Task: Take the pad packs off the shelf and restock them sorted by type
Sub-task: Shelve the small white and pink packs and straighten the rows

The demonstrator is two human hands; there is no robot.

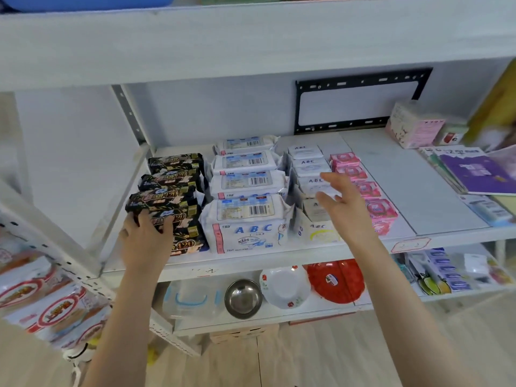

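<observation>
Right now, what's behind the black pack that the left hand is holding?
Three more black packs line up behind the front black pack, which the left hand grips. Each hides the lower part of the next.

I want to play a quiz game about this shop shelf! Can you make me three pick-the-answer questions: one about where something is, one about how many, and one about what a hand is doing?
1. Where is the row of small pink plastic pad packs?
A) rightmost of the four rows
B) leftmost
C) on the floor

2. How many black flowered plastic pad packs are there?
A) one
B) four
C) nine

3. What is the left hand doing?
A) hanging idle
B) holding a bowl
C) gripping the front black pack

Answers: 1 A, it lies right of the white pad packs; 2 B, four lie one behind another; 3 C, its fingers curl over that pack.
</observation>
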